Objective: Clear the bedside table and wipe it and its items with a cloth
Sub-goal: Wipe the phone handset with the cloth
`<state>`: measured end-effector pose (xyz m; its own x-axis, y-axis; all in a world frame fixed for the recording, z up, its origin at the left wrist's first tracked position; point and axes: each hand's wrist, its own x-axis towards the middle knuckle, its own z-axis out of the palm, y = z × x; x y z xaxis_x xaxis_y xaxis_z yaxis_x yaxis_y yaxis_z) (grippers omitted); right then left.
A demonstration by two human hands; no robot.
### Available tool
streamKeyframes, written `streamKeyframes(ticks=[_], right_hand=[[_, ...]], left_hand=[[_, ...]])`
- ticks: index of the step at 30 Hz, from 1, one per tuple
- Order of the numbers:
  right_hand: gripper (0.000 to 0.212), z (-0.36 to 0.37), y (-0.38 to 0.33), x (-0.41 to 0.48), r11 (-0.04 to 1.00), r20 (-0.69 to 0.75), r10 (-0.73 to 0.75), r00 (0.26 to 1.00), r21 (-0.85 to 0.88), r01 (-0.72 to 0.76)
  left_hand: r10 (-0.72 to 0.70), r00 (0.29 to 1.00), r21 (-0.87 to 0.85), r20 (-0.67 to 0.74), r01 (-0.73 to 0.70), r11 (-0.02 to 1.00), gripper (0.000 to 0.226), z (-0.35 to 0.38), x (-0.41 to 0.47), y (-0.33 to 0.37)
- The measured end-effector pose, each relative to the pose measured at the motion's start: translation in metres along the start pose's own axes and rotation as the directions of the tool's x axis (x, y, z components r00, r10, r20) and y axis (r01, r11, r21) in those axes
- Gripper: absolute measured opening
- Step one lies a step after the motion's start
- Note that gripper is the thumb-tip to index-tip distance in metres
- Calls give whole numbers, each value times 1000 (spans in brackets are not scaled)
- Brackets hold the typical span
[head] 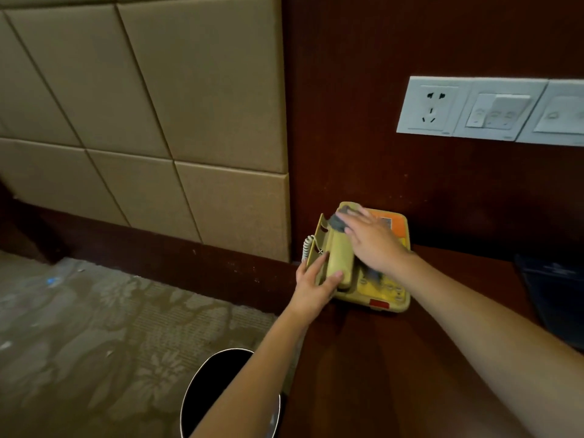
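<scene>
The telephone [388,292] stands at the rear left corner of the table [395,358], against the dark wood wall. My left hand [313,286] grips the lower end of the handset [339,254], thumb on top. My right hand [376,241] lies flat, fingers extended, pressing the grey cloth [338,221] onto the handset's upper end. 1 coiled cord [307,246] hangs at the telephone's left edge. A dark item [553,289] occupies the table's right edge. A black bin [218,380] stands on the carpet [79,327] beside the table.
</scene>
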<state>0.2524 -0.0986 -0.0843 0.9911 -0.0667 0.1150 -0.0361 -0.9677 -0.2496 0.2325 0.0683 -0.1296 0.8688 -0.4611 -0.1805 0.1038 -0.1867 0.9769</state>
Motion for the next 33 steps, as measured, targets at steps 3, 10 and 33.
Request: streamKeyframes(ticks=[3, 10, 33], right_hand=[[47, -2, -4, -40, 993, -8, -106, 994, -52, 105], [53, 0, -8, -79, 946, 102, -278, 955, -141, 291], [56, -4, 10, 46, 983, 16, 155, 988, -103, -152]], left_hand=[[4, 1000, -27, 1, -4, 1000, 57, 2, -3, 5], [9, 1000, -52, 14, -9, 999, 54, 3, -4, 6], [4, 1000, -76, -17, -5, 997, 58, 3, 9, -17]])
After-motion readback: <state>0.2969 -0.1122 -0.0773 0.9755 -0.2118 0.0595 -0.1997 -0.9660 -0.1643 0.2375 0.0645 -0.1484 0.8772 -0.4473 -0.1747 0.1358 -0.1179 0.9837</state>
